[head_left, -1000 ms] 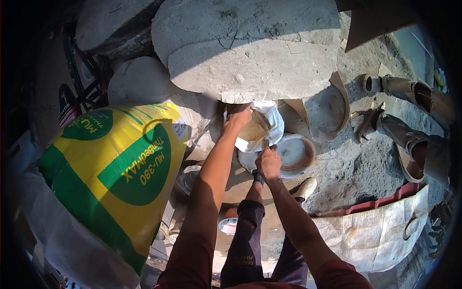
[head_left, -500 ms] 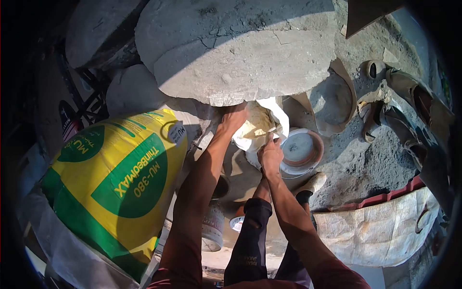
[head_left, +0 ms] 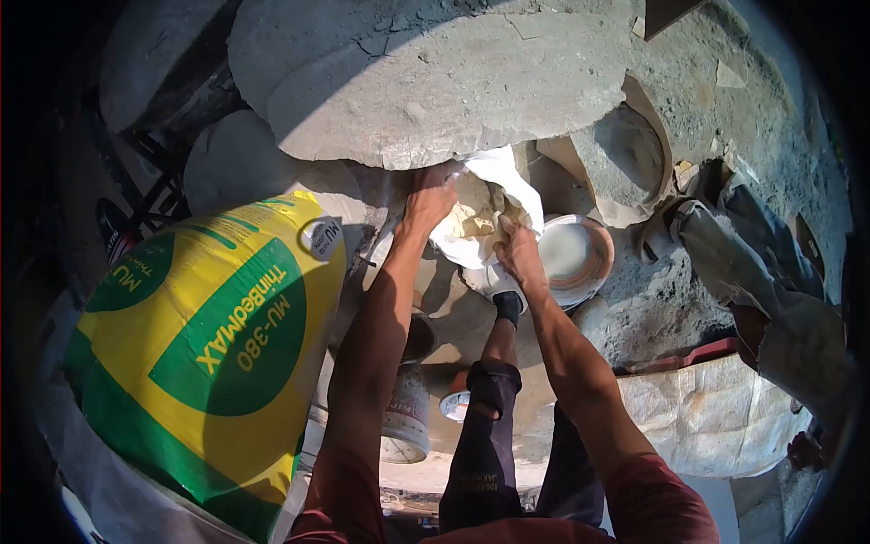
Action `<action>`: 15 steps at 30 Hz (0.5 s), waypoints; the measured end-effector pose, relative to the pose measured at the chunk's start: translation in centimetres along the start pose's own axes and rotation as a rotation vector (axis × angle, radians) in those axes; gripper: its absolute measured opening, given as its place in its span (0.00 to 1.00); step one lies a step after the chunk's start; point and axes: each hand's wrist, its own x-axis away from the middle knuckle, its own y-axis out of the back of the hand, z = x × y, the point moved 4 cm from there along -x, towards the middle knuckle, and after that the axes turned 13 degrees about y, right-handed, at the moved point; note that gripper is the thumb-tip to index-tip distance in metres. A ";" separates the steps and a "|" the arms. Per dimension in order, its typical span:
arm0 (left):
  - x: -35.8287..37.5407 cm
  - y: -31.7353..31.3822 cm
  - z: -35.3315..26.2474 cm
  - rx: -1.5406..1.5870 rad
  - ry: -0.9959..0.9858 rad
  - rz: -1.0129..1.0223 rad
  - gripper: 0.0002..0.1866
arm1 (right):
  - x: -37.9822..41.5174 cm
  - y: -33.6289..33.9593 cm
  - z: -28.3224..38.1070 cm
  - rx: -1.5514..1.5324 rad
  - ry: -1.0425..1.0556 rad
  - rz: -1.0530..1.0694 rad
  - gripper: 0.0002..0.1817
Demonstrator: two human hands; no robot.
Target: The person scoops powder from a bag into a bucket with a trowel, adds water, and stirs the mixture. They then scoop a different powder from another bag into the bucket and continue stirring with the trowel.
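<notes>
A white sack [head_left: 520,186] is held open from two sides.
In the head view, its left edge is gripped by the left hand [head_left: 433,192], its right edge by the right hand [head_left: 521,256], just beside a round bowl [head_left: 600,265].

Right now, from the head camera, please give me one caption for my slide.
Left hand and right hand hold an open white sack of pale material beside a round basin.

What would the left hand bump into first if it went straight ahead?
Probably the edge of the big grey slab, just beyond the left hand at the rim of the white bag. It might slip underneath instead; depth is unclear.
</notes>
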 end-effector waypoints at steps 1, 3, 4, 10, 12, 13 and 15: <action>-0.1 0.0 0.1 0.000 0.000 -0.003 0.10 | 0.3 -0.9 -1.6 -0.202 -0.096 -0.016 0.20; -0.3 -0.4 0.4 -0.036 0.044 -0.015 0.10 | 0.1 -0.8 -3.0 -0.404 -0.188 -0.026 0.18; 0.6 0.5 -1.4 0.013 0.101 0.032 0.11 | 0.0 -0.7 -3.7 -0.851 -0.450 -0.098 0.19; 0.2 -1.4 -1.1 0.056 0.060 0.061 0.11 | -0.2 1.0 -2.7 -0.266 0.148 -0.131 0.23; -0.5 -1.6 -0.1 0.008 0.104 0.006 0.11 | 0.2 1.4 -2.4 -0.153 0.116 -0.052 0.25; -0.5 -1.8 0.2 0.003 0.102 0.009 0.11 | 0.1 1.9 -1.8 -0.039 0.086 0.021 0.26; -0.4 -1.5 0.7 -0.074 0.109 -0.105 0.12 | 0.3 3.1 1.5 0.101 -0.027 0.126 0.28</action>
